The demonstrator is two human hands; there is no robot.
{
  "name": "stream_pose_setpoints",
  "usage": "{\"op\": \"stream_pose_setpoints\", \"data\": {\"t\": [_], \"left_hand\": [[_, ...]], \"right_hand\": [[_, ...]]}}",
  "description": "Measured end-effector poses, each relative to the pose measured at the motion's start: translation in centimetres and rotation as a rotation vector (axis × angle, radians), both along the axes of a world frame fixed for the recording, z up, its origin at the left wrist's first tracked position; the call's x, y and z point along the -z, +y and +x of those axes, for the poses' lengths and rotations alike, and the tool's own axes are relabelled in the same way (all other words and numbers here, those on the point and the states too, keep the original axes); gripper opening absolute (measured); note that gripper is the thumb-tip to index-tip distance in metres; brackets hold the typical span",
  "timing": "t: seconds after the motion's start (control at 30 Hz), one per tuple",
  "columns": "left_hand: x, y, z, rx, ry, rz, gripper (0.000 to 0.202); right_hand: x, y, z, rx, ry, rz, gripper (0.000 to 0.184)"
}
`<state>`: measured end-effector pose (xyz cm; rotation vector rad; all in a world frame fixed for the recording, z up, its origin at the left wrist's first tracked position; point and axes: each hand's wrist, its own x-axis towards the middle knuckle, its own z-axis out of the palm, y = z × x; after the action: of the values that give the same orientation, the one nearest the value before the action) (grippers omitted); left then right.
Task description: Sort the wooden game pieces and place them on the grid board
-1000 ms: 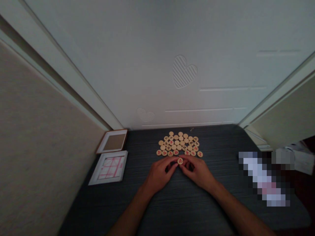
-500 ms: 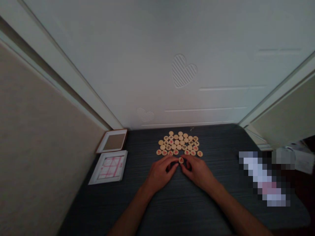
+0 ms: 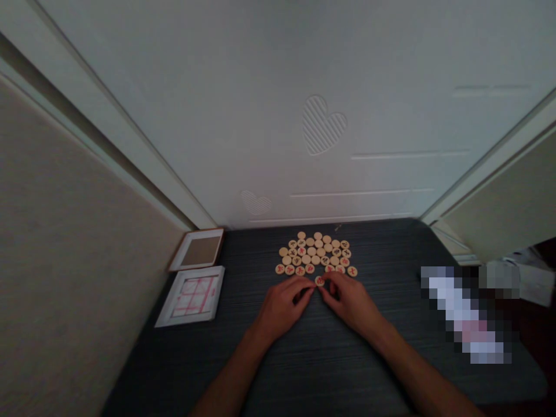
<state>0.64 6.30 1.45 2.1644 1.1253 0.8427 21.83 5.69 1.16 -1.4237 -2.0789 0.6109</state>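
Note:
Several round wooden chess pieces [image 3: 315, 253] with red or black marks lie packed in rows on the dark table [image 3: 313, 359], near the white wall. One red-marked piece [image 3: 319, 281] sits just in front of the rows. My left hand [image 3: 284, 305] and my right hand [image 3: 350, 299] rest on the table with fingers curled, their fingertips pinching this piece from both sides.
At the table's left stand a white box lid with a red grid [image 3: 191, 297] and, behind it, an open shallow box [image 3: 198, 249]. A blurred object [image 3: 467, 315] lies at the right edge. The white wall [image 3: 321, 127] rises right behind the pieces.
Both hands have slid the single piece a little forward, closer to the front row of pieces.

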Motion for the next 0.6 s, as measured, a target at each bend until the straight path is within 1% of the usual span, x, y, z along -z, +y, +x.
{"op": "stream_pose_setpoints", "data": {"t": [0.1, 0.2, 0.43, 0.53, 0.6], "left_hand": [[-0.1, -0.1, 0.1, -0.011, 0.005, -0.002, 0.02], [-0.1, -0.1, 0.1, -0.013, 0.013, -0.005, 0.02], [0.1, 0.0, 0.0, -0.027, 0.042, -0.024, 0.02], [0.0, 0.0, -0.1, -0.033, 0.037, -0.03, 0.02], [0.0, -0.1, -0.1, -0.032, 0.021, -0.033, 0.02]], "right_hand": [[-0.3, -0.2, 0.3, -0.1, 0.011, 0.025, 0.016], [-0.4, -0.3, 0.4, -0.147, 0.0, 0.033, 0.022], [1.0, -0.1, 0.3, -0.072, -0.101, 0.127, 0.041], [1.2, -0.1, 0.3, -0.056, -0.097, 0.15, 0.043], [0.9, -0.1, 0.4, -0.056, -0.043, 0.139, 0.04]]}}
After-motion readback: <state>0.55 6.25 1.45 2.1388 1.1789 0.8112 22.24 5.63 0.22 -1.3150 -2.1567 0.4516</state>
